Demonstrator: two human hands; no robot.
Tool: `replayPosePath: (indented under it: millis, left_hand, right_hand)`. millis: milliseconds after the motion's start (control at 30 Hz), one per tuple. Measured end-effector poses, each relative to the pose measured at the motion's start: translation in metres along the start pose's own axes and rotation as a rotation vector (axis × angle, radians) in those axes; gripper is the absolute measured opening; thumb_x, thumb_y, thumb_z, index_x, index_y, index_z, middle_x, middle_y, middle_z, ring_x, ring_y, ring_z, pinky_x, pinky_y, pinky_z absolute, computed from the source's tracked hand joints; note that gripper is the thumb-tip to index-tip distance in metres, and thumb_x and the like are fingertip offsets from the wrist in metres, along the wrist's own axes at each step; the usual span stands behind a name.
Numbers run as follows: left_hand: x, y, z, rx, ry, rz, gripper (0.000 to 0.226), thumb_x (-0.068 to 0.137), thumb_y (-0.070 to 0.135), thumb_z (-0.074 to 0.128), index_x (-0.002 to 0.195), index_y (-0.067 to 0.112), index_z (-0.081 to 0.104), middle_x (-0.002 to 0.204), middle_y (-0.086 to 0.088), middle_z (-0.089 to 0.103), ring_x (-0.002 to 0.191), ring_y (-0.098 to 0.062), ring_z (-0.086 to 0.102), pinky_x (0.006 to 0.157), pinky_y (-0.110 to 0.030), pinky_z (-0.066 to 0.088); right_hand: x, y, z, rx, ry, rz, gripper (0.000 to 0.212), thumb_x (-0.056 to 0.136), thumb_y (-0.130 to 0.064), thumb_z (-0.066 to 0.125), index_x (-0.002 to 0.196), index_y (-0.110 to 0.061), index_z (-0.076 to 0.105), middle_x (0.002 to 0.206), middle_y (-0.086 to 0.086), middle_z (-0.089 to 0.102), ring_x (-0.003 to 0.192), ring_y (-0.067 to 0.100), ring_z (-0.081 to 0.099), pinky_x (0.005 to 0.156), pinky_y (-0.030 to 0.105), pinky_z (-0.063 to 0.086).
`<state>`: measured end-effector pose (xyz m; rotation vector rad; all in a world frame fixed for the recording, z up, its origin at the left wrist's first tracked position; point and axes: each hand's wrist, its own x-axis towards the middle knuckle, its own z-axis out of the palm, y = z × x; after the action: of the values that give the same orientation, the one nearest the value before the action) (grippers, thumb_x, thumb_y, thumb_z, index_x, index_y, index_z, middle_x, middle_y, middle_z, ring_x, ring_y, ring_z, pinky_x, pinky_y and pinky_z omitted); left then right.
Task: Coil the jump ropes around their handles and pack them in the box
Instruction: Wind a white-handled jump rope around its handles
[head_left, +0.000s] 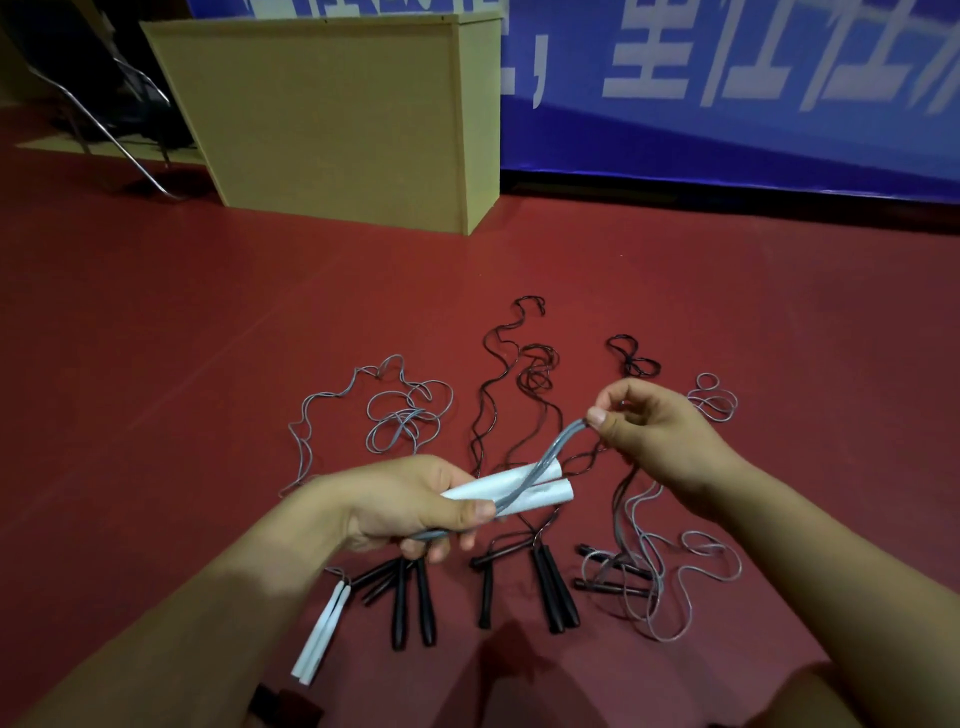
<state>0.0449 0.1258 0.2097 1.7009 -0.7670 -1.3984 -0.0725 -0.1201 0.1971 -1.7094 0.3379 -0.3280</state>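
Red floor (156, 364) everywhere, lots of bare room left and right of the rope pile. Nearest: black handles (413, 603) and a white pair (319, 636) lying roughly lengthwise toward the person. Above them the left hand (405, 506) grips two white handles (511, 491), long axis pointing right and slightly up, while the right hand (644, 426) pinches their grey cord (561, 447). Further back, a tan box (332, 119); the blue banner (727, 83) has white writing too blurred to read.

red floor (156, 338) | blue banner (727, 130) | metal-legged chair, perhaps (119, 104)
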Motion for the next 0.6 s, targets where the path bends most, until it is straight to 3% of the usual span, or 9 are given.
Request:
replayPosePath:
  millis: [67,133,267,400,600]
  left_hand:
    - [0.001,0.001,0.003,0.066,-0.048,0.003,0.015,0.093,0.026,0.063,0.082,0.016,0.064,0.069,0.001,0.06,0.049,-0.008,0.056,0.039,-0.015,0.035]
    - [0.002,0.004,0.005,0.133,-0.091,0.02,0.026,0.092,0.029,0.064,0.097,0.004,0.063,0.068,0.005,0.06,0.055,-0.009,0.06,0.047,-0.017,0.044]
    - [0.003,0.006,0.008,0.104,-0.114,0.141,0.01,0.092,0.024,0.062,0.089,0.015,0.059,0.07,0.003,0.062,0.064,-0.013,0.063,0.062,-0.021,0.047]
    - [0.006,0.002,0.007,-0.06,-0.007,0.218,0.015,0.092,0.023,0.063,0.097,0.01,0.057,0.075,0.0,0.061,0.069,-0.017,0.065,0.057,-0.021,0.051]
    - [0.003,0.007,0.008,-0.211,0.185,0.2,0.022,0.092,0.025,0.059,0.112,0.014,0.057,0.089,-0.004,0.069,0.063,-0.018,0.068,0.046,-0.021,0.049]
  right_hand:
    - [0.001,0.001,0.003,-0.014,0.034,-0.04,0.012,0.087,-0.008,0.068,0.077,-0.013,0.064,0.062,-0.004,0.054,0.053,0.005,0.042,0.051,0.014,0.035]
    - [0.002,0.004,0.005,-0.06,0.051,-0.059,0.012,0.086,-0.009,0.07,0.076,-0.013,0.067,0.066,-0.004,0.059,0.057,0.004,0.047,0.056,0.014,0.039]
    - [0.006,0.011,0.009,-0.326,0.007,-0.071,0.012,0.087,-0.015,0.071,0.076,-0.018,0.069,0.068,-0.005,0.064,0.061,0.002,0.051,0.061,0.017,0.043]
    - [0.006,0.014,0.015,-0.512,-0.041,-0.065,0.025,0.088,-0.013,0.064,0.066,-0.025,0.064,0.055,-0.013,0.053,0.049,-0.002,0.042,0.05,0.013,0.033]
    - [0.002,0.009,0.027,-0.499,-0.219,-0.066,0.027,0.095,-0.027,0.059,0.073,-0.011,0.063,0.048,-0.015,0.044,0.047,0.001,0.036,0.05,0.017,0.03]
